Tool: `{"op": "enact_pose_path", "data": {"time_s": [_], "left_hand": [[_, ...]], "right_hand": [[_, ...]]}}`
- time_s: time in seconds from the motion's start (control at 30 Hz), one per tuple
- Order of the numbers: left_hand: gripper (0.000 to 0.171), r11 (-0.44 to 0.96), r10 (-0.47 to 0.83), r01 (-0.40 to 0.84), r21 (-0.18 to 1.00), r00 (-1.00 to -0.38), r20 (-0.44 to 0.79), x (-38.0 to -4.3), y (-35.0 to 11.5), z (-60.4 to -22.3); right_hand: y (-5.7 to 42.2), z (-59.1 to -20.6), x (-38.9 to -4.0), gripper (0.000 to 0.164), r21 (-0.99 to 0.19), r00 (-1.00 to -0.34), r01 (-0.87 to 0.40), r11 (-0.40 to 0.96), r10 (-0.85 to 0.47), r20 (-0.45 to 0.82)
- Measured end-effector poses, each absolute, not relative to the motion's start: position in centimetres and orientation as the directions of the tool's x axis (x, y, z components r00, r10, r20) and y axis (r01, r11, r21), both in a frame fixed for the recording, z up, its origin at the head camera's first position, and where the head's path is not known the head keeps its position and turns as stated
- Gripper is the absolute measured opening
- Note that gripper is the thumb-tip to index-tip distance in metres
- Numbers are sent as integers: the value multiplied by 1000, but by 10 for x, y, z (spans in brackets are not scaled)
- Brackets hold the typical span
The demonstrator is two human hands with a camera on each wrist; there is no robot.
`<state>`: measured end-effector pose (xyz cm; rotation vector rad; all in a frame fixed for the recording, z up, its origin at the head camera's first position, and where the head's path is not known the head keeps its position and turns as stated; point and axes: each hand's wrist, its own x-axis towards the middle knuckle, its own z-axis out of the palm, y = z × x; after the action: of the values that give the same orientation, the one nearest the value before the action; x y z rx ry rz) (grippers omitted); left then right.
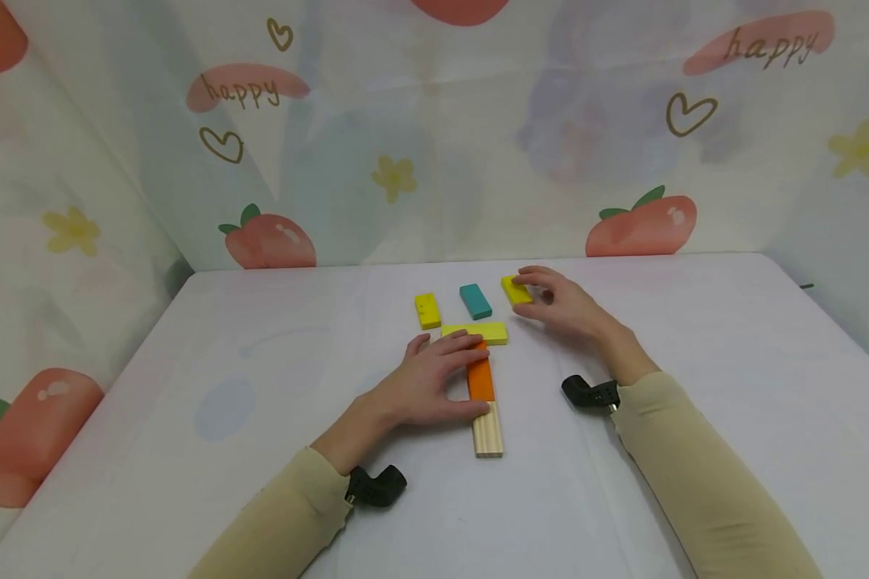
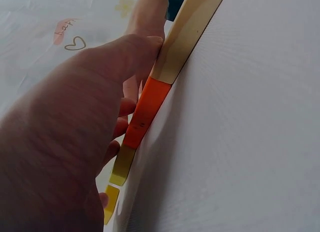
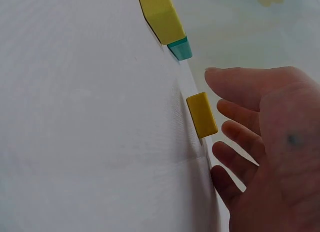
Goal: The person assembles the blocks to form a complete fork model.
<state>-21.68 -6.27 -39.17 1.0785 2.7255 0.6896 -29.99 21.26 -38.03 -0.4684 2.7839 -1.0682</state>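
My left hand (image 1: 430,384) lies over a line of flat blocks, its thumb touching a plain wood block (image 1: 488,436) and its straight fingertips on an orange block (image 1: 481,382). At the far end of that line, a light-yellow block (image 1: 494,333) lies crosswise. In the left wrist view, the fingers (image 2: 119,127) run along the far side of the row. My right hand (image 1: 563,305) is spread around a small yellow block (image 1: 512,289) at the back. The right wrist view shows that yellow block (image 3: 202,115) between thumb and fingers, apart from the thumb tip.
Behind the crosswise block lie a teal block (image 1: 475,301) and another small yellow block (image 1: 427,310). A white cloth covers the table (image 1: 152,482). A patterned curtain (image 1: 449,161) rises at the table's back edge. Black cameras (image 1: 378,486) are strapped to both wrists.
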Motion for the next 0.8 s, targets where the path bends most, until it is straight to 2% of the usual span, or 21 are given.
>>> {"op": "enact_pose_path", "data": {"time_s": [0.27, 0.8], "left_hand": [[69, 638, 674, 616, 461, -737, 51, -218, -63, -393], [69, 640, 674, 616, 459, -737, 51, -217, -62, -393]], "right_hand": [[212, -384, -303, 62, -639, -936, -242, 731, -349, -45], [210, -381, -293, 57, -597, -945, -249, 763, -327, -25]]}}
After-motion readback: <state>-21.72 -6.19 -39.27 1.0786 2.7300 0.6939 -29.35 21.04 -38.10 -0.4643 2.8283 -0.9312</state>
